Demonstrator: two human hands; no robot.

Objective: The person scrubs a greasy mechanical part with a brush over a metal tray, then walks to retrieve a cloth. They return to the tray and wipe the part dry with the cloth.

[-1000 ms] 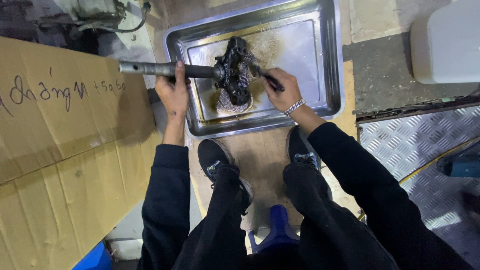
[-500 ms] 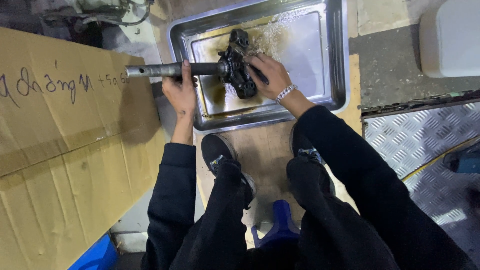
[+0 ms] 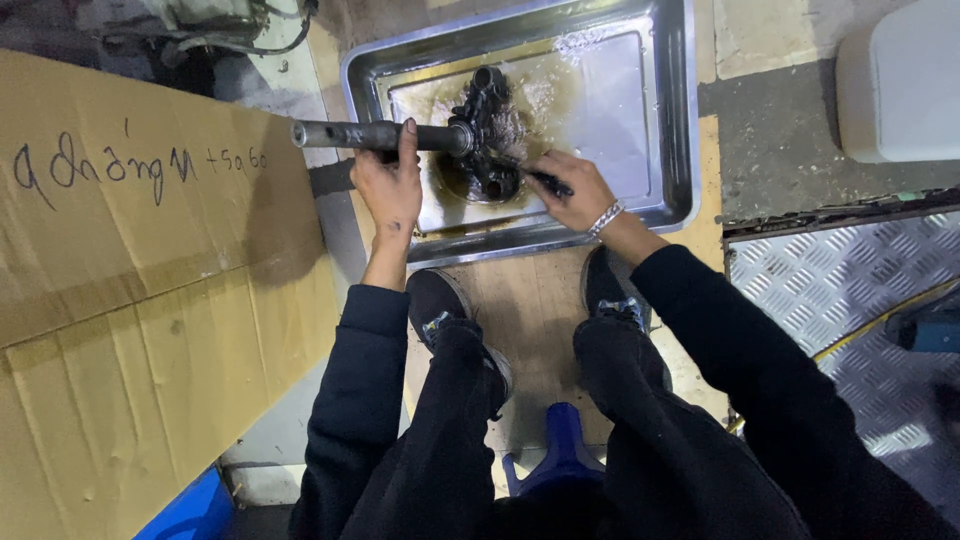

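My left hand (image 3: 388, 190) grips the grey steel shaft (image 3: 350, 134) of a black, greasy metal bracket part (image 3: 486, 130), holding it level over a stainless steel tray (image 3: 670, 120). The bracket end hangs above a pool of brownish liquid in the tray. My right hand (image 3: 572, 190), with a silver chain bracelet on the wrist, holds a dark-handled brush (image 3: 540, 180) whose tip touches the lower side of the bracket.
A large flattened cardboard sheet (image 3: 130, 290) with handwriting lies at the left. A white plastic container (image 3: 900, 80) stands at the upper right, and a checker-plate metal floor panel (image 3: 850, 300) with a yellow cable lies at the right. My black shoes (image 3: 440, 305) rest below the tray, a blue stool (image 3: 560, 455) beneath me.
My right hand has pulled back from the top of the bracket toward the tray's near side, brush now at the bracket's lower edge. The shaft has shifted slightly right.
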